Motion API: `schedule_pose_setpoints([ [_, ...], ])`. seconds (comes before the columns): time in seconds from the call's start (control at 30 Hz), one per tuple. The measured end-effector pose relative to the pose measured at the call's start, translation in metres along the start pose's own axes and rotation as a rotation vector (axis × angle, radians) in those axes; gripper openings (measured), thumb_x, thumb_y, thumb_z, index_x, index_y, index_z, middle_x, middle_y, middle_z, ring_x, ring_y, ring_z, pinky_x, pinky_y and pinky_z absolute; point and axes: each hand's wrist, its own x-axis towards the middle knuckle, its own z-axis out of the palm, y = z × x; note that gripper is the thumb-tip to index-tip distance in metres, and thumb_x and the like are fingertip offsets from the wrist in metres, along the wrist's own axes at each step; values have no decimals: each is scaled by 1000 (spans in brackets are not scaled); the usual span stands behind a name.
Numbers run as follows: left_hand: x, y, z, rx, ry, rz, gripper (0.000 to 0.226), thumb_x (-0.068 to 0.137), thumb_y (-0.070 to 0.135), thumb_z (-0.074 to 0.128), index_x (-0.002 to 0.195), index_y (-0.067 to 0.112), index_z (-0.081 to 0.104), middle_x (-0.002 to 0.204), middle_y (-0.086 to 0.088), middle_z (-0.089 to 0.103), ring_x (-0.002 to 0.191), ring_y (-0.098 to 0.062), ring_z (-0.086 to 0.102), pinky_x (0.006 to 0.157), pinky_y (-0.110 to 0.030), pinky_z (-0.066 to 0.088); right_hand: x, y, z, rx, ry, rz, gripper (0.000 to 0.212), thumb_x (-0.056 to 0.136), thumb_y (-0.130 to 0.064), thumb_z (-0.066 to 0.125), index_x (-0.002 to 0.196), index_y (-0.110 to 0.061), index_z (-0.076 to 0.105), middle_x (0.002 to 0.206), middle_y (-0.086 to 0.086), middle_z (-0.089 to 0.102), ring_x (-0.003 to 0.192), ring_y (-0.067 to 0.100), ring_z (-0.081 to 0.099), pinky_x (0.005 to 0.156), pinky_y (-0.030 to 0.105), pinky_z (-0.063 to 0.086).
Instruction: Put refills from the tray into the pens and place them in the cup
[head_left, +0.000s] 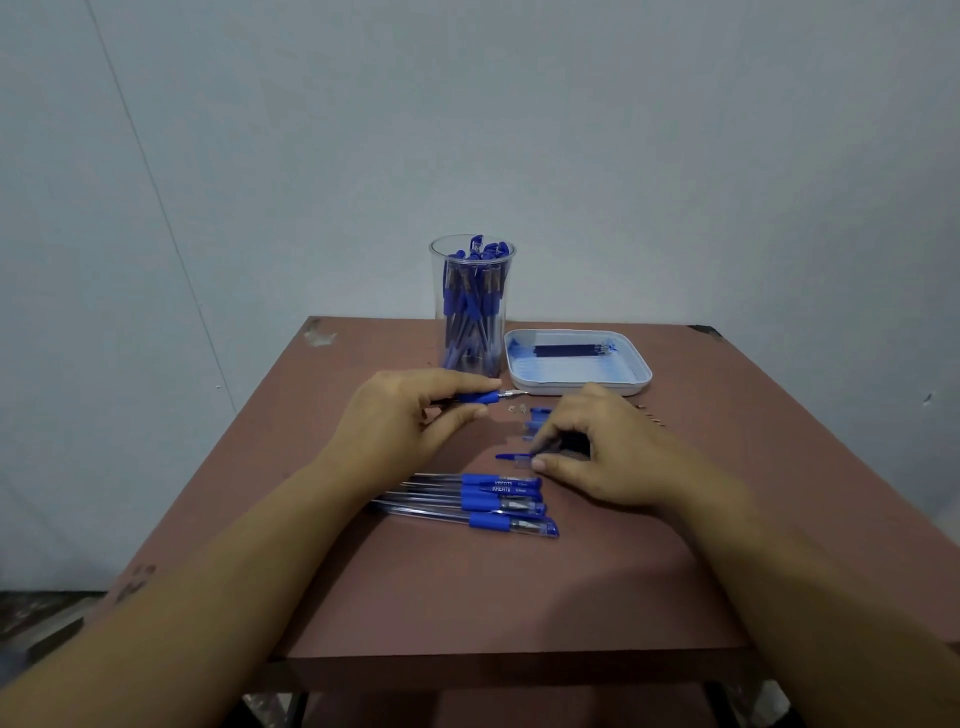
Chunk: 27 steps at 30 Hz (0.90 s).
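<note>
At left, left hand (410, 410): thumb and fingers curled around pen (480, 398), blue grip and metal tip poking out rightward. Far behind it, clear cup (471, 306) packed with blue pens. Near side, row of pens (483, 501) flat on table (467, 597), capped ends right. Loose caps (537, 415) between hands. Then right hand (597, 447): fingers curled, tips pinching blue cap (511, 457) low at table. Far right, tray (576, 387) just beside cup, refills (569, 349) along its far edge.

Dim, bluish, soft picture; wide-angle bending at edges.
</note>
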Motion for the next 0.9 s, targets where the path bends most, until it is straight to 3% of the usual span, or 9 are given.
schedule_pose_setpoints([
  [0.17, -1, -4, 2, -68, -53, -32, 28, 85, 32, 75, 111, 26, 73, 101, 16, 74, 90, 4, 67, 78, -24, 56, 1, -8, -1, 160, 305, 2, 18, 84, -47, 66, 97, -36, 68, 85, -21, 61, 87, 5, 55, 73, 20, 44],
  [0.23, -2, -5, 2, -67, -74, -37, 27, 85, 34, 74, 111, 26, 73, 101, 15, 74, 89, 3, 68, 78, -29, 58, 3, -16, 0, 240, 354, 10, 18, 87, -48, 64, 96, -33, 69, 82, -21, 62, 82, 6, 57, 69, 16, 44],
  [0.4, -3, -4, 5, -43, -99, -27, 28, 84, 40, 72, 111, 29, 73, 99, 16, 74, 86, 2, 68, 74, -31, 58, 6, -24, 8, 283, 347, -8, 10, 89, -27, 66, 94, -21, 72, 83, -10, 67, 78, 8, 61, 68, 20, 49],
  [0.53, -4, -3, 6, -20, -106, -31, 32, 86, 50, 64, 111, 33, 73, 98, 18, 74, 83, 3, 67, 71, -30, 57, 5, -23, 9, 331, 293, 24, 11, 87, -20, 71, 97, -25, 69, 83, -10, 65, 77, 12, 59, 69, 24, 51],
  [0.67, -3, 0, 8, -54, -84, -37, 27, 85, 37, 73, 110, 28, 74, 99, 15, 74, 88, 3, 68, 75, -30, 58, 3, -22, 6, 329, 298, 28, 15, 86, -30, 70, 100, -26, 65, 87, -16, 62, 82, 7, 58, 71, 16, 48],
  [0.9, -3, 1, 8, -66, -84, -39, 25, 85, 29, 75, 109, 26, 74, 98, 16, 74, 88, 2, 68, 76, -30, 58, 3, -24, 6, 304, 303, -40, 17, 85, -20, 73, 98, -29, 66, 92, -13, 64, 83, 11, 61, 73, 18, 50],
])
